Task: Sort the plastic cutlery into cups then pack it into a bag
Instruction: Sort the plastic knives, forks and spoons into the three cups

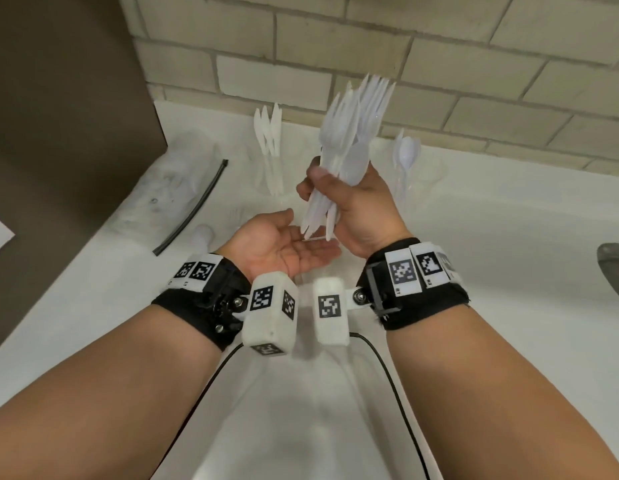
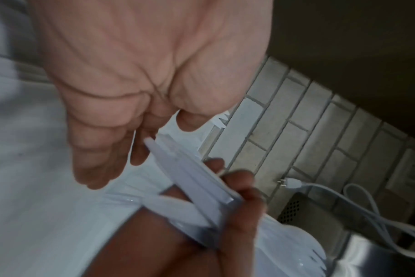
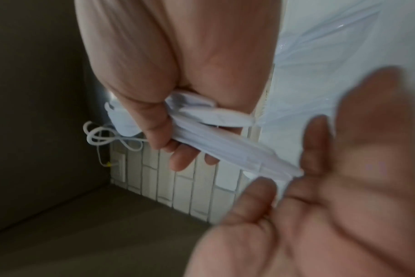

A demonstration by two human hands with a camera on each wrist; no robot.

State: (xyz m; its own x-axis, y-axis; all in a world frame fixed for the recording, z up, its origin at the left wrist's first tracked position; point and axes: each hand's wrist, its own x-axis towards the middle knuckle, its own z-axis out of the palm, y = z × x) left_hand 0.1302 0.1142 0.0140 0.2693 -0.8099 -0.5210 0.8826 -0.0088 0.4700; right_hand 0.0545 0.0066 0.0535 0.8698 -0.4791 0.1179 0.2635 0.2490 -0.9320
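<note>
Here the bundle of forks stands upright above the surface, handles clamped in the right hand. The left hand lies flat, palm up, under the handle tips. The handles splay unevenly, so a loose squeeze could let some slip out.

Right hand: raised, fingers and thumb curled tight round a held bundle, wrist banded. Left hand: palm up, fingers straight, just below and left of right hand, wrist banded. Forearms bare
</note>
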